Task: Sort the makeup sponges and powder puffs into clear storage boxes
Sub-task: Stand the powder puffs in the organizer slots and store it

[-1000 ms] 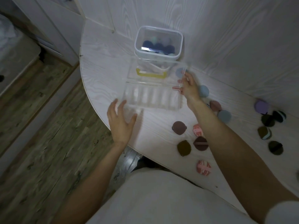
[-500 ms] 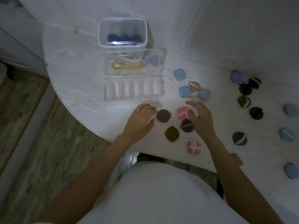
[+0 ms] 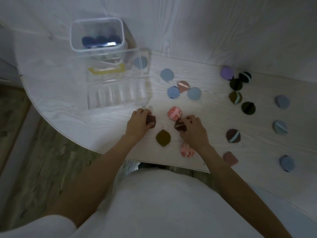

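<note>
Now left grip (image 3: 138, 123) holds brown puff (image 3: 151, 121), right grip (image 3: 193, 128) pinches maroon puff (image 3: 180, 126); both round, flat.

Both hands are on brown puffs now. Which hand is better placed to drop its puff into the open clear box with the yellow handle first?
Left, probably. The left hand grips a brown puff just in front of the clear box, with bare table between. The right hand sits farther from it.

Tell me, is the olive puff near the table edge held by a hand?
No, the olive puff lies untouched between both hands.
</note>
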